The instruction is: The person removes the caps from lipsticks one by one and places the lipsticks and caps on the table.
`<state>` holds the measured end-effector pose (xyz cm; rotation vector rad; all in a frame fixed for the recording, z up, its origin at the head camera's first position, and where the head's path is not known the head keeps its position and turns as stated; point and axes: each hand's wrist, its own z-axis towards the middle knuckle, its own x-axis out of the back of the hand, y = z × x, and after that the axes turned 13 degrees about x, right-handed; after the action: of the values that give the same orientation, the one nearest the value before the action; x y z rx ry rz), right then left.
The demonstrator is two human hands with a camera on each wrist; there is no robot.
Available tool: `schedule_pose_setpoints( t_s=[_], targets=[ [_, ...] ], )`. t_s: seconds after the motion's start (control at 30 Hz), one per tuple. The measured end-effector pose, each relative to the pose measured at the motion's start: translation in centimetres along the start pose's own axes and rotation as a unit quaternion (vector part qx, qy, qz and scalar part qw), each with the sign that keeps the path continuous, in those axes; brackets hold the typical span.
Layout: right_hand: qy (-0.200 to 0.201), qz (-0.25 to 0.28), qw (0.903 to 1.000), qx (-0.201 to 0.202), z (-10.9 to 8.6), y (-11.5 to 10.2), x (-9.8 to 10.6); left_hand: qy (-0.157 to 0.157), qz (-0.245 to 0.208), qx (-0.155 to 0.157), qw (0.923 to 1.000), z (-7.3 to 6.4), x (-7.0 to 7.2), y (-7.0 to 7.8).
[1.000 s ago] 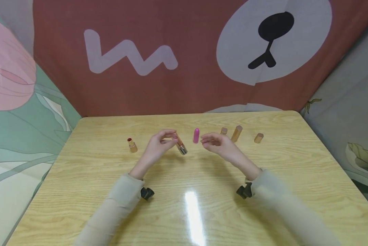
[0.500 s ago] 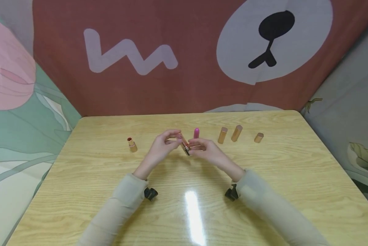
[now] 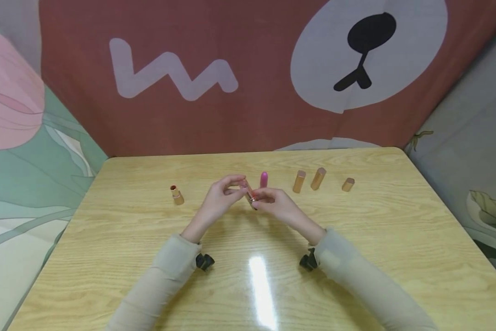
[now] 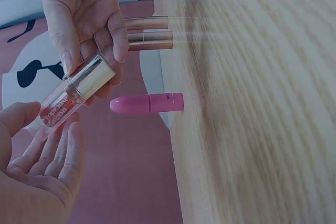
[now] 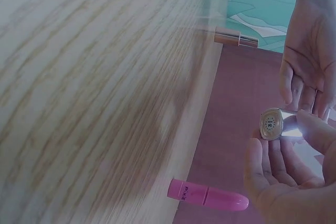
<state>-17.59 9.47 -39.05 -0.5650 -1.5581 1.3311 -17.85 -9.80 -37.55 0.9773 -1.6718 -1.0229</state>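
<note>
My left hand [image 3: 219,197] pinches the clear end of a lipstick [image 4: 62,100] between thumb and fingers. Red lettering shows through that clear end. The shiny metallic end [image 5: 272,124] is pinched by my right hand [image 3: 274,201], so both hands hold the one lipstick, tilted above the table. A round label marks its bottom in the right wrist view. Just behind the hands a bright pink lipstick [image 4: 147,103] stands upright on the table, its lower part hidden by my right fingers in the head view.
On the wooden table [image 3: 215,276], an uncapped gold lipstick tube [image 3: 177,195] stands at the left. Two tall gold lipsticks, one nearer [image 3: 299,181] and one beside it [image 3: 318,179], and a short gold piece [image 3: 348,185] stand at the right. A printed cloth [image 3: 190,124] hangs behind.
My right hand has come left from beside the pink lipstick and now pinches the metallic end of the held lipstick. My left hand has shifted slightly right with it.
</note>
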Motion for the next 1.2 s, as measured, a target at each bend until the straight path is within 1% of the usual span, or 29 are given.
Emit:
schedule_pose_setpoints(
  t_s=[0.2, 0.47, 0.7, 0.83, 1.03, 1.2],
  targets=[
    [0.004, 0.001, 1.0, -0.005, 0.0, 0.0, 0.0, 0.007, 0.0, 0.008, 0.9999, -0.2, 0.1, 0.2],
    [0.008, -0.001, 0.9999, -0.011, 0.6, -0.2, 0.2, 0.011, -0.011, 0.018, 0.9997, 0.1, 0.4, 0.5],
    [0.002, -0.016, 0.9998, -0.009, 1.3, -0.8, 0.8, 0.033, -0.022, 0.021, 0.999, 0.0, 0.7, 0.8],
    [-0.004, -0.024, 0.9997, -0.003, 1.6, -1.3, 1.1, 0.039, -0.029, 0.024, 0.9985, 0.0, 1.0, 0.9],
    [-0.01, -0.02, 0.9997, 0.004, 2.0, -1.2, 0.8, 0.05, -0.03, 0.028, 0.9979, -0.2, 1.2, 0.6],
    [-0.002, -0.012, 0.9999, -0.002, 2.3, -0.8, 0.4, 0.058, -0.04, 0.032, 0.997, -0.2, 1.3, 0.3]
  ],
)
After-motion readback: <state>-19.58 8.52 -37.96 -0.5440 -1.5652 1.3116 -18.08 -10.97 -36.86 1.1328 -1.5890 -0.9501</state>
